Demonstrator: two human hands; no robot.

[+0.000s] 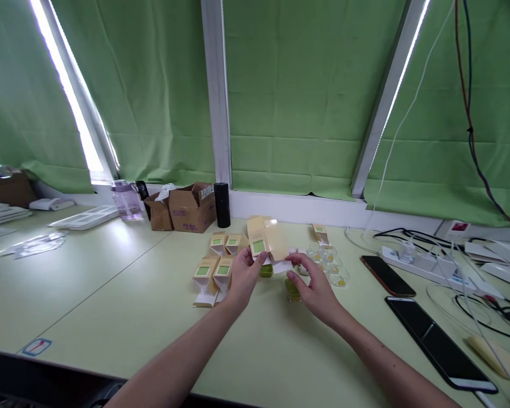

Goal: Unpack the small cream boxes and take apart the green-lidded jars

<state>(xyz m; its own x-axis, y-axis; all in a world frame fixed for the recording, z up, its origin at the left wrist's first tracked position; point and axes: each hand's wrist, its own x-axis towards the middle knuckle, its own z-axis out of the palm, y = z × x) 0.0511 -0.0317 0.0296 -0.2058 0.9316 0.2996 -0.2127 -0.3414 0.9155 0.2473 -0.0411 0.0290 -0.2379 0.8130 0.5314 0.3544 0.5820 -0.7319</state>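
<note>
In the head view, my left hand (246, 276) pinches a partly unfolded beige carton (264, 235) with a green label and white inner flaps. My right hand (317, 288) is at the carton's lower right, its fingertips bent around a white flap. Just below my right thumb stands a small green-topped container (292, 290). Another green container (266, 271) shows partly beneath the carton. Beside my left hand are several cartons (203, 272) with green labels and flaps folded out. To the right of the carton lie clear round pieces with yellow centres (332, 263), partly hidden by my right hand.
Behind stand an open brown cardboard box (191, 209), a black cylinder (221, 205) and a purple bottle (126, 201). Another small carton (321, 233) lies farther back. At right are a phone (386, 276), a tablet (437, 340), a power strip (433, 271) and tangled cables.
</note>
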